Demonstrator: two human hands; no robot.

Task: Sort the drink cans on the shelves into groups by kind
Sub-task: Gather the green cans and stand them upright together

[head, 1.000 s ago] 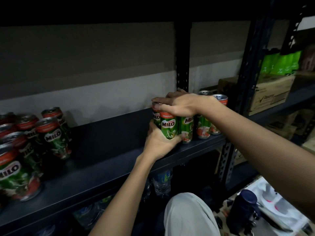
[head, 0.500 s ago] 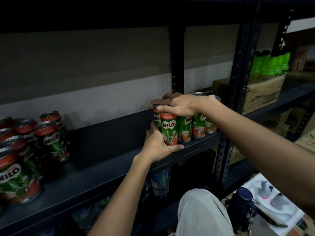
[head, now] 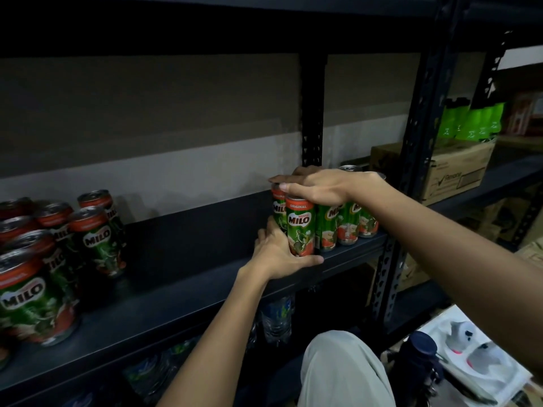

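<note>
A tight cluster of upright Milo cans [head: 323, 224] stands at the right end of the dark metal shelf [head: 182, 259], close to the front edge and just left of the black slotted upright [head: 411, 160]; a second group of Milo cans [head: 58, 230] stands well apart at the shelf's left end, with bare shelf between the two. Both hands are on the right-hand cluster. The left hand [head: 279, 254] comes up from below the shelf edge and cups the base of the foremost can [head: 300, 226], thumb lying along the shelf lip under it and fingers curled round its left side, so it grips that can low down. The right hand [head: 317, 188] reaches across from the right with its forearm over the rear cans, palm down, fingers spread flat over the can tops and pressing rather than closing round any one. The cans' long axes are vertical, and the other group lies straight to the left along the shelf, so the coming move is probably a leftward slide or carry of these cans toward their like. The left hand is the nearer to that destination, on the leading side; the right hand steadies from above, which should keep the tall, narrow cans from tipping.
</note>
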